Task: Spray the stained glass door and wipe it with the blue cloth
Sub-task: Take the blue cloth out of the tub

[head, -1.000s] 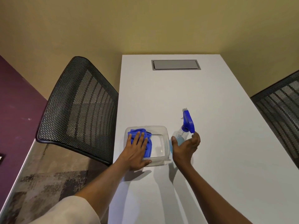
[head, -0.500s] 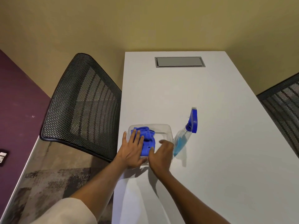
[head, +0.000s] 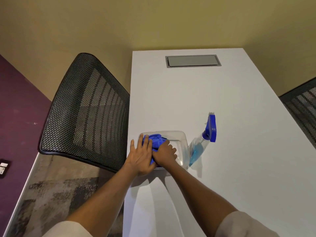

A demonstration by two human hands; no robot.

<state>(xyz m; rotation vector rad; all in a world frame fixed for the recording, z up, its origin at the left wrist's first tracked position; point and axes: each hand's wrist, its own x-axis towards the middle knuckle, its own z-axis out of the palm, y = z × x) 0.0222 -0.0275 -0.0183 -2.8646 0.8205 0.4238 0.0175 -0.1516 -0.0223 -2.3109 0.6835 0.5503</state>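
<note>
Your left hand [head: 141, 154] lies flat with its fingers straight and together, resting on the blue cloth [head: 156, 141] and over the left rim of the clear plastic container [head: 181, 139] that holds it. The hand is relaxed and grasps nothing. Your right hand [head: 165, 153] sits just beside it, touching it at the thumb side. Its fingers curl down over the bunched cloth and grasp it inside the container.

The cloth is crumpled in the left half of the container, and part of it is hidden under both of your hands. The right half of the container shows its bare clear floor. The container stands on the white worktop [head: 230, 168], close to the left edge.

The spray bottle [head: 199, 148] stands upright just to the right of the container, with no hand on it. I cannot tell whether the two touch. It has a blue trigger head and blue liquid in its lower part.

At the far end of the worktop a grey rectangular hatch [head: 192, 61] is set into the surface. A black mesh chair [head: 85, 108] stands against the left side of the worktop, and the back of a second mesh chair [head: 302, 106] shows at the right edge of the view.
</note>
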